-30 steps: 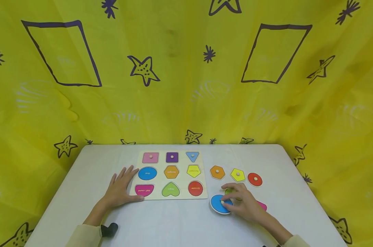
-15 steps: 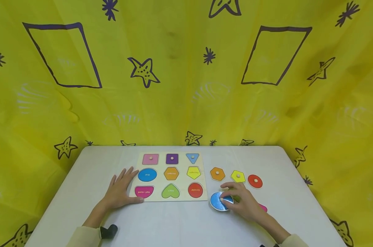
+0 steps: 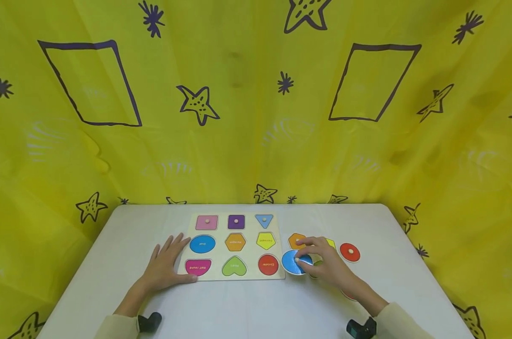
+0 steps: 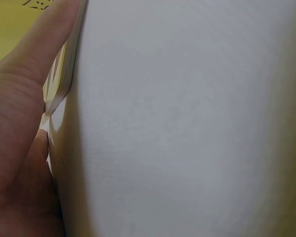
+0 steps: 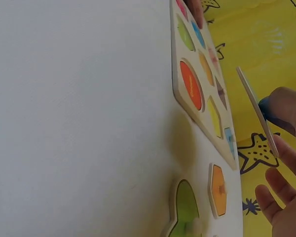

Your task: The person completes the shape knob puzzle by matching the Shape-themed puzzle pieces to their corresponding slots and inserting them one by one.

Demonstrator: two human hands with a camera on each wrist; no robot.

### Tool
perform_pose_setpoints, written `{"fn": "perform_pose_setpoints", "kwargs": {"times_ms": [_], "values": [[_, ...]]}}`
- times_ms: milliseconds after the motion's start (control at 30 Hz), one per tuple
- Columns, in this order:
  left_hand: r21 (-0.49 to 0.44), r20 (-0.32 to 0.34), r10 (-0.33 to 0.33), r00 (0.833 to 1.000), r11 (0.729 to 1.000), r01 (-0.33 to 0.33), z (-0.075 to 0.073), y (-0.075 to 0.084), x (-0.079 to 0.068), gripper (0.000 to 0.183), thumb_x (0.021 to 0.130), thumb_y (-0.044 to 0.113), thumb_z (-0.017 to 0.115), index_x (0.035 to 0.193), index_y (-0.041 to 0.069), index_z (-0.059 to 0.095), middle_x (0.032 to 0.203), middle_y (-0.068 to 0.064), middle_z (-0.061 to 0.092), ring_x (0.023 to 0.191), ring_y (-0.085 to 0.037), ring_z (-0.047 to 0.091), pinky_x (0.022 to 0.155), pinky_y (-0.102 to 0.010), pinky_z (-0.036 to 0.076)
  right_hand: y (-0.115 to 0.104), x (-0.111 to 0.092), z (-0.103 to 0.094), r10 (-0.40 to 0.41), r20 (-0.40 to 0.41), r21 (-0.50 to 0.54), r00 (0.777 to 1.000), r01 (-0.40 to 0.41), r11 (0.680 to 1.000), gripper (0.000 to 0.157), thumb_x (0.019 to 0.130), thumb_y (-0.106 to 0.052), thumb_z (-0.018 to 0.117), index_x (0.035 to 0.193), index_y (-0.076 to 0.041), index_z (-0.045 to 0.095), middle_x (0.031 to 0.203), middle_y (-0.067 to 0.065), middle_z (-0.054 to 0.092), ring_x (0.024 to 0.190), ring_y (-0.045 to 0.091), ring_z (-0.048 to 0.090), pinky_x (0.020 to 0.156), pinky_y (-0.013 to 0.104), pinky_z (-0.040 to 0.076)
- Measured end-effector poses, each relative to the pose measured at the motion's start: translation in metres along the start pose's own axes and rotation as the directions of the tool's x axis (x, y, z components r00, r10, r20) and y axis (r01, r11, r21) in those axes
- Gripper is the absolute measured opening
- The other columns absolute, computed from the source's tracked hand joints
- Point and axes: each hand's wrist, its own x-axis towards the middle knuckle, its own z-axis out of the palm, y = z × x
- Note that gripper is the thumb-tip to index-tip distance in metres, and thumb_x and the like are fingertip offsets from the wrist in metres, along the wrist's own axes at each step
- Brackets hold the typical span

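Note:
My right hand (image 3: 327, 263) pinches the small knob of a blue oval puzzle piece (image 3: 290, 263). In the right wrist view this oval piece (image 5: 256, 111) is edge-on, lifted clear of the table, its shadow below. Spread along the left side of the wooden shape board (image 3: 249, 278), my left hand (image 3: 164, 267) has its thumb at the near edge; its fingers are straight. The board's blue oval recess (image 3: 202, 244) lies beside those fingers. A pink, a purple and a light blue knobbed piece fill the board's far row; the other recesses show printed colours and words.
Right of the board lie an orange hexagon piece (image 3: 296, 240), a yellow pentagon piece (image 3: 331, 243) and a red circle piece (image 3: 350, 253). A green heart piece (image 5: 186, 210) lies partly hidden under my right hand. A yellow patterned curtain (image 3: 247, 141) hangs behind the white table (image 3: 222, 310).
My right hand has raised the blue oval piece off the table and carried it left and away from me, closer to the board. The left hand has stayed on the board.

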Motion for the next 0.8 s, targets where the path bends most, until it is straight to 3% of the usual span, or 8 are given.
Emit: {"fn": "perform_pose_setpoints", "kwargs": {"times_ms": [100,300,567,800], "values": [[0.003,-0.001,0.002,1.000,1.000,-0.002,-0.001,0.000,0.000,0.113,0.066,0.066,0.085,0.155,0.009,0.044,0.162,-0.024,0.035,0.150,-0.052,0.019,0.116,-0.076,0.007,-0.004,0.010,0.000,-0.032,-0.006,0.007,0.999,0.033,0.999,0.018,0.085,-0.013,0.084,0.093,-0.027,0.078,0.127,0.004,0.068,0.119,0.027,0.053,0.091,0.045,0.057],[0.002,0.017,-0.009,1.000,1.000,0.009,-0.002,0.000,0.000,0.115,0.066,0.067,0.085,0.156,0.010,0.042,0.163,-0.023,0.033,0.151,-0.050,0.017,0.117,-0.075,0.005,-0.012,0.028,0.003,-0.024,-0.007,0.053,1.000,0.024,0.998,0.014,0.086,-0.014,0.084,0.095,-0.024,0.079,0.126,0.005,0.068,0.119,0.030,0.053,0.089,0.054,0.059],[0.002,0.013,-0.007,1.000,1.000,0.007,-0.002,-0.002,-0.001,0.116,0.066,0.068,0.084,0.157,0.010,0.042,0.163,-0.023,0.032,0.152,-0.050,0.016,0.117,-0.074,0.004,-0.024,0.050,0.013,-0.077,-0.015,0.072,0.997,0.078,0.994,0.012,0.088,-0.014,0.083,0.097,-0.022,0.080,0.126,0.002,0.068,0.117,0.027,0.053,0.094,0.046,0.049],[0.008,0.026,-0.024,0.999,1.000,0.024,0.000,-0.003,0.000,0.116,0.066,0.068,0.084,0.157,0.010,0.041,0.164,-0.023,0.031,0.152,-0.050,0.015,0.117,-0.075,0.004,-0.033,0.072,0.029,-0.066,-0.004,0.107,0.998,0.066,0.992,0.008,0.091,-0.018,0.080,0.099,-0.019,0.081,0.127,0.007,0.068,0.118,0.028,0.054,0.089,0.046,0.056]]}}
